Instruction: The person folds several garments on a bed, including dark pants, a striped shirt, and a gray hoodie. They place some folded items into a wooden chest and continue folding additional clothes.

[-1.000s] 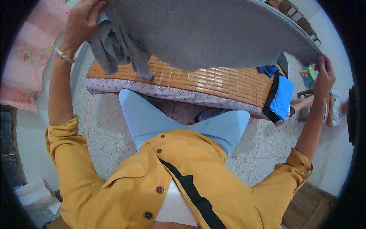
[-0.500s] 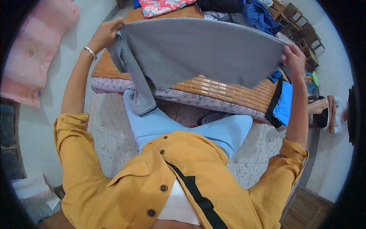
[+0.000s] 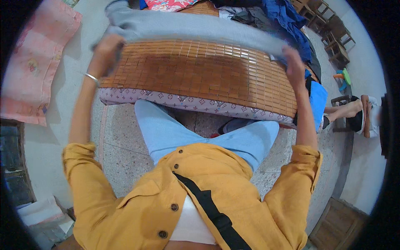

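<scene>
A grey long garment (image 3: 187, 31), with a striped cuff seen half a second ago, hangs stretched in the air above the tan slatted mat (image 3: 191, 71) on a low bed. My left hand (image 3: 107, 54) is closed on its left end; the fingers are blurred by motion. At the other end my right hand (image 3: 294, 64) grips the near corner, also blurred. The garment's far left part is bunched and flung up past my left hand. Its shadow falls on the mat.
Clothes lie on the bed's far side: a red floral piece (image 3: 168, 4) and dark blue cloth (image 3: 287, 18). A bright blue item (image 3: 317, 98) sits at the right edge. Wooden stools (image 3: 333, 41) stand beyond. Another person's leg (image 3: 348, 110) shows at right. A pink cloth (image 3: 37, 62) hangs at left.
The garment has swung up and away from me, uncovering the mat; its sleeve has left my knee. Both hands have moved lower and slightly inward, still gripping it.
</scene>
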Action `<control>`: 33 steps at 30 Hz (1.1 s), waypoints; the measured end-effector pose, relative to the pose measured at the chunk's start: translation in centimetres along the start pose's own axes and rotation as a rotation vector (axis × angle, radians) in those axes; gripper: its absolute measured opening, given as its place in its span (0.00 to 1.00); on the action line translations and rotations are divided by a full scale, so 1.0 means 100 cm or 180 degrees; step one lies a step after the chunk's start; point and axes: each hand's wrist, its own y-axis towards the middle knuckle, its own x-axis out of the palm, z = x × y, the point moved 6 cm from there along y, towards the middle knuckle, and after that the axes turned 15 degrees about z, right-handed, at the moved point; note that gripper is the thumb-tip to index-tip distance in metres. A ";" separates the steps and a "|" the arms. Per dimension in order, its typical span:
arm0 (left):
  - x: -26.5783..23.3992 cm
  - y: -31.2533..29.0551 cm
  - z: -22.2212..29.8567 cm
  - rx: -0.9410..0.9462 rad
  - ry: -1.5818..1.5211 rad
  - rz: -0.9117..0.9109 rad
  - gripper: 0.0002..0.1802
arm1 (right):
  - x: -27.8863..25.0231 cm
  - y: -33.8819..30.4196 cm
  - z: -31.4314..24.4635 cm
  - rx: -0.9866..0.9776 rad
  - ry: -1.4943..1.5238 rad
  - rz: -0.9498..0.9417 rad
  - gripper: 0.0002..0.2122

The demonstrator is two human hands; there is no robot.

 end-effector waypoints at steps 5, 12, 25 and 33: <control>0.151 -0.134 0.094 -0.0726 -0.0271 -0.0415 0.10 | 0.005 -0.171 0.016 0.1373 -0.0448 -0.0898 0.08; 0.181 -0.142 0.142 -0.1142 -0.0744 -0.0552 0.12 | -0.042 -0.236 0.023 0.3422 -0.0216 0.0029 0.06; 0.170 -0.140 0.157 -0.1242 -0.1676 -0.0372 0.12 | -0.061 -0.260 0.074 0.3876 -0.0839 0.0047 0.11; 0.177 -0.145 0.178 -0.1389 -0.1921 -0.1173 0.13 | -0.085 -0.297 0.081 0.3890 -0.0958 -0.0251 0.12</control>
